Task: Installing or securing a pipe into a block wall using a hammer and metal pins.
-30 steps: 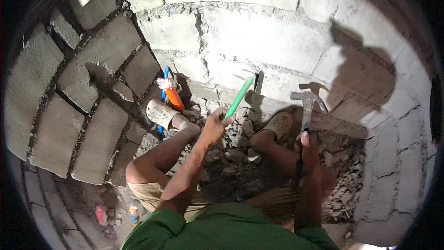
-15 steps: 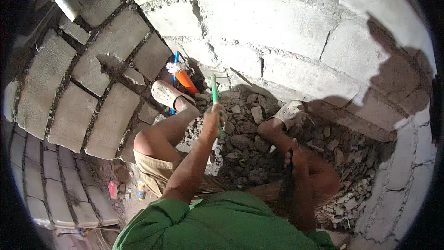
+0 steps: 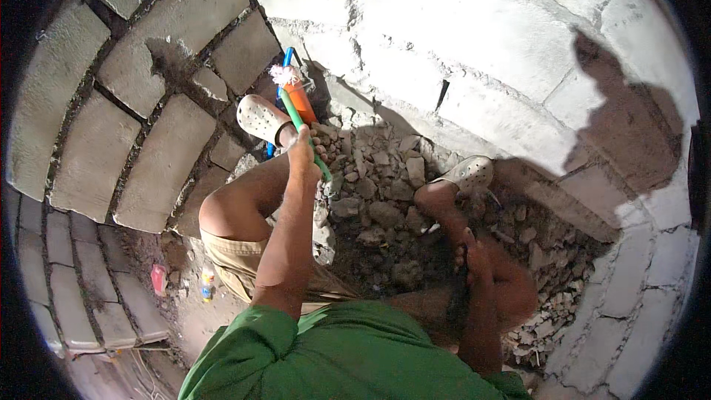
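Observation:
My left hand (image 3: 302, 150) is closed around a slim green stick-like handle (image 3: 290, 107), which slants up and to the left over the rubble. Its upper end overlaps an orange cylinder (image 3: 302, 101) topped with a tuft of pale pink strands (image 3: 284, 74); whether they touch I cannot tell. A blue bar (image 3: 288, 57) stands behind the cylinder. My right hand (image 3: 478, 258) is low beside my right shin, in shadow, its fingers curled. Something dark (image 3: 457, 296) hangs beneath it, too dim to name. Broken rubble (image 3: 385, 211) lies between my feet.
A bright block wall (image 3: 444, 52) rises ahead, and a darker block wall (image 3: 122, 148) stands at the left. My feet wear pale perforated clogs (image 3: 261, 118). A red item (image 3: 158, 279) and a small bottle (image 3: 207, 284) lie at lower left. More rubble (image 3: 552, 311) lies at right.
My left hand has moved left and up with the green handle, which now leans left toward the orange cylinder. The view has shifted; my right hand stays by the shin.

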The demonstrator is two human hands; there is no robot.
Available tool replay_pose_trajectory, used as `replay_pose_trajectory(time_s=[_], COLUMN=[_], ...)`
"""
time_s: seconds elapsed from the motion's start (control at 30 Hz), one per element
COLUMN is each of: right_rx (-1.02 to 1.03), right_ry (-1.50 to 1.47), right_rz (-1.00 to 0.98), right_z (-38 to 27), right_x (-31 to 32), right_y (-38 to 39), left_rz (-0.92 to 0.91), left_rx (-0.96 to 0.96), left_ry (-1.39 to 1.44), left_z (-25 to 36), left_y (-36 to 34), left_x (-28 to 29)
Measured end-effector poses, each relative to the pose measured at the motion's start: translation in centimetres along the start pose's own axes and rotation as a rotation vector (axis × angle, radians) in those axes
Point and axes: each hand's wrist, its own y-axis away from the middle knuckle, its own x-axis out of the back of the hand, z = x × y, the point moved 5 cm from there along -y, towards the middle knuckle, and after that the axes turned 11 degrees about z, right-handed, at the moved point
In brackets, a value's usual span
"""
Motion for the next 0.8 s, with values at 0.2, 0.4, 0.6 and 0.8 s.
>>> replay_pose_trajectory(time_s=[0.2, 0.4, 0.6, 0.8], right_rx=[0.016, 0.185, 0.369, 0.004], right_ry=[0.178, 0.542, 0.852, 0.95], right_rz=[-0.092, -0.053, -0.444, -0.354], right_z=[-0.5, -0.9, 2.3, 5.9], right_x=[-3.4, -4.5, -12.9, -12.5], right_y=[1.0, 2.4, 5.1, 3.8], left_rz=[0.054, -0.23, -0.269, -0.338], left_rx=[-0.036, -0.138, 0.004, -0.04], left_ry=[-0.268, -0.474, -0.327, -0.231], left_z=[-0.8, -3.0, -4.8, -3.4], left_y=[-7.5, -0.7, -2.5, -1.9], left_x=[3.1, -1.6, 0.8, -0.4])
